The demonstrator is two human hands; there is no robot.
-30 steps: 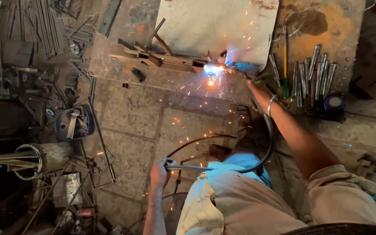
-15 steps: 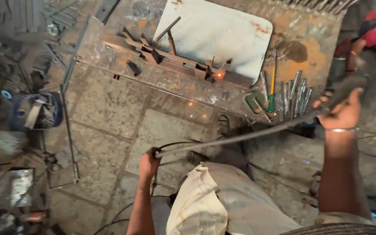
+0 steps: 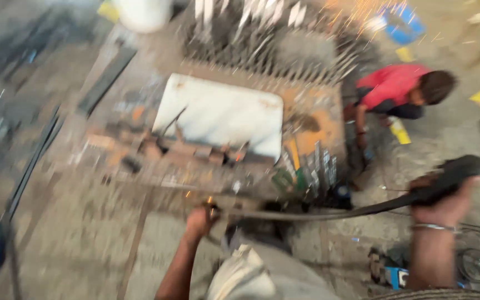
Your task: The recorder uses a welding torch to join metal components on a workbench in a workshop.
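The picture is blurred by motion. My right hand [image 3: 445, 208], with a bangle on its wrist, grips a black welding holder [image 3: 459, 168] raised at the right. A dark cable [image 3: 318, 214] runs from the holder leftward to my left hand [image 3: 198, 221], which is closed around it low in the middle. Beyond my hands a white metal sheet [image 3: 220, 114] lies on the ground, with rusty steel pieces [image 3: 184, 150] lined up along its near edge. My pale trouser leg shows at the bottom.
A person in a red shirt [image 3: 393, 83] crouches at the upper right, with sparks flying near a blue container [image 3: 401, 25]. Short steel rods [image 3: 318, 166] lie right of the sheet. A white bucket [image 3: 143, 11] stands at the top, and long bars [image 3: 29, 166] lie on the left.
The welding arc has gone out. My right hand has pulled the holder away to the right and up. The view has swung upward, and the person in red now shows.
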